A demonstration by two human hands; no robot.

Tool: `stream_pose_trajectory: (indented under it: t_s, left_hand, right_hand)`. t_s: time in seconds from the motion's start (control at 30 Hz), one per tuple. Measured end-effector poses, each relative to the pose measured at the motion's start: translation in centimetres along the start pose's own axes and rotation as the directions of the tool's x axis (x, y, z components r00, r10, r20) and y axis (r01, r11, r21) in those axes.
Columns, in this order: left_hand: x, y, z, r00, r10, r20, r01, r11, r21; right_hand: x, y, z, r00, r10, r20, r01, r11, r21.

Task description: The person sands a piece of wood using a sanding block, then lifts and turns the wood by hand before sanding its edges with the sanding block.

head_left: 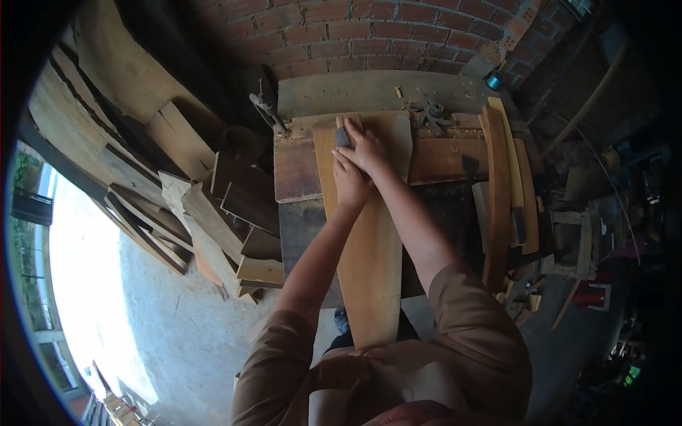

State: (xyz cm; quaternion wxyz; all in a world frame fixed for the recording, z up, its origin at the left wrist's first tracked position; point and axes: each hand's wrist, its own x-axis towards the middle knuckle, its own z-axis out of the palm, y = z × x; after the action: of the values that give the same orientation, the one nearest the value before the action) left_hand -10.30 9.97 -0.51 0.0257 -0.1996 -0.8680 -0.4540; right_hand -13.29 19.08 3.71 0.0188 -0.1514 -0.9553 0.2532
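Note:
A long tapered wooden board [371,284] lies lengthwise on the workbench, its near end reaching toward my body. Close to its far end, my right hand [367,149] presses down on a small dark grey piece of sandpaper [342,137], fingers pointing away from me. My left hand [349,179] sits just nearer, its fingertips closed against the near edge of the same piece and touching my right hand. The underside of the sandpaper is hidden against the board.
Curved wooden strips [497,206] lie along the bench's right side. A metal clamp [264,106] stands at the far left corner, with a dark spoked metal part [435,113] at the back among shavings. Planks [128,71] lean at left; a brick wall [369,35] rises behind.

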Motion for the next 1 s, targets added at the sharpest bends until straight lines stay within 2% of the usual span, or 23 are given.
stream_pose_trajectory:
  t_s: [0.1, 0.17, 0.2, 0.27, 0.37, 0.4, 0.43, 0.47, 0.5, 0.53, 0.57, 0.6, 0.63, 0.67, 0.73, 0.8, 0.83, 0.87, 0.93, 1.0]
  left_hand:
    - [2.4, 0.0, 0.4, 0.999, -0.043, -0.024, 0.043, 0.999, 0.026]
    - [1.1, 0.3, -0.4, 1.0, -0.002, 0.02, 0.002, 1.0, -0.02]
    - [0.2, 0.5, -0.7, 1.0, 0.016, 0.025, -0.015, 1.0, -0.019]
    - [-4.7, 0.2, -1.2, 0.998, -0.017, 0.061, 0.017, 1.0, -0.006]
    - [-16.7, 1.8, -5.1, 0.991, 0.062, 0.117, -0.074, 0.992, 0.098]
    - [-21.0, 2.1, -6.4, 0.983, 0.04, 0.181, -0.049, 0.998, 0.043]
    - [-25.1, 2.1, -7.3, 0.973, 0.065, 0.22, -0.086, 0.992, 0.091]
    - [-28.9, 1.7, -7.4, 0.978, 0.062, 0.199, -0.078, 0.994, 0.072]
    - [-31.1, 2.1, -7.4, 0.981, 0.059, 0.185, -0.09, 0.982, 0.164]
    - [-31.8, 2.5, -7.9, 0.987, 0.042, 0.157, -0.052, 0.997, 0.061]
    - [-31.9, 2.2, -7.6, 0.983, -0.018, 0.182, 0.005, 0.997, 0.071]
    - [-31.6, 1.9, -7.1, 0.976, -0.073, 0.206, 0.056, 0.995, 0.084]
    - [-30.3, 2.1, -7.0, 0.983, -0.059, 0.173, 0.046, 0.996, 0.075]
    - [-28.2, 1.8, -6.8, 0.984, -0.054, 0.169, 0.041, 0.996, 0.079]
    - [-22.6, 1.6, -6.5, 0.992, -0.017, 0.122, 0.009, 0.997, 0.072]
    - [-15.5, 0.5, -5.6, 0.998, 0.019, 0.053, -0.021, 0.999, 0.05]
    - [-11.9, -0.6, -4.6, 0.999, 0.038, 0.004, -0.039, 0.999, 0.016]
    - [-8.4, -1.0, -4.1, 0.999, 0.042, -0.03, -0.039, 0.995, 0.09]
    - [-1.3, -2.6, -3.4, 0.994, 0.101, -0.051, -0.095, 0.99, 0.105]
    - [3.5, -3.0, -3.8, 0.999, 0.037, 0.032, -0.038, 0.998, 0.05]
  right_hand:
    - [2.5, 0.1, -0.3, 0.999, -0.032, 0.007, 0.032, 0.999, -0.003]
    - [0.9, 0.3, 0.9, 0.988, -0.019, -0.151, 0.015, 1.0, -0.027]
    - [-0.2, 0.1, 0.8, 0.986, -0.012, -0.167, 0.008, 1.0, -0.022]
    - [-5.0, -0.1, 1.4, 0.997, -0.016, -0.08, 0.015, 1.0, -0.015]
    - [-17.3, -1.0, 3.4, 0.998, -0.005, -0.068, 0.011, 0.996, 0.087]
    - [-22.1, -2.0, 2.8, 0.998, 0.023, -0.053, -0.02, 0.999, 0.045]
    - [-26.1, -1.4, 4.0, 0.987, -0.054, -0.152, 0.068, 0.994, 0.088]
    - [-29.3, -1.8, 4.1, 0.981, -0.087, -0.172, 0.1, 0.992, 0.073]
    - [-31.3, -2.0, 4.0, 0.988, -0.097, -0.118, 0.1, 0.995, 0.012]
    - [-31.8, -2.4, 3.8, 0.984, -0.104, -0.145, 0.105, 0.995, -0.005]
    - [-31.4, -2.6, 3.4, 0.992, -0.08, -0.093, 0.083, 0.996, 0.032]
    - [-30.4, -2.7, 3.1, 0.997, -0.057, -0.046, 0.06, 0.996, 0.071]
    - [-29.2, -2.2, 3.6, 0.99, -0.112, -0.088, 0.115, 0.993, 0.03]
    - [-27.4, -1.8, 4.0, 0.985, -0.121, -0.126, 0.132, 0.988, 0.079]
    - [-22.1, -2.2, 3.5, 0.998, -0.032, -0.056, 0.039, 0.99, 0.133]
    - [-14.9, -1.5, 4.6, 0.97, -0.118, -0.211, 0.151, 0.978, 0.144]
    - [-11.1, -1.9, 3.9, 0.976, -0.119, -0.182, 0.14, 0.985, 0.102]
    - [-7.4, -2.2, 3.2, 0.988, -0.095, -0.118, 0.105, 0.991, 0.083]
    - [-0.9, -2.8, 2.4, 0.992, -0.062, -0.107, 0.068, 0.996, 0.054]
    - [3.5, -3.5, 1.8, 0.995, -0.017, -0.098, 0.018, 1.0, 0.012]
